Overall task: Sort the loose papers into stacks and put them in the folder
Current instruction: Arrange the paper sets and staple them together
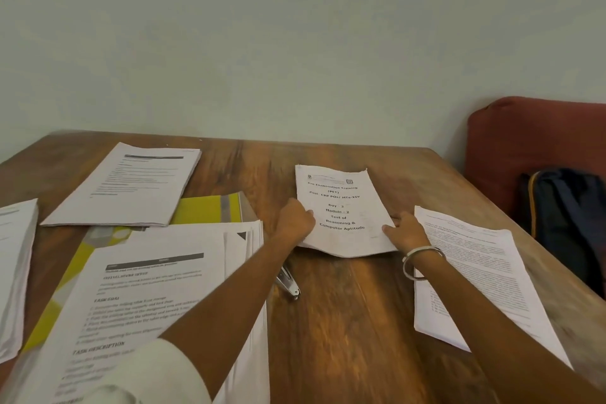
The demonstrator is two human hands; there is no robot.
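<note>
A thin printed booklet titled "Pre Examination Training" lies in the middle of the wooden table. My left hand grips its lower left edge and my right hand grips its lower right edge, the near edge lifted a little. A yellow folder lies at the left, mostly covered by a large paper stack in front and a second stack behind. A third stack sits at the far left edge. Loose sheets lie under my right forearm.
A metal stapler or clip lies on the table under my left forearm. A red cushioned seat and a dark backpack stand beyond the table's right edge. A pale wall runs behind the table.
</note>
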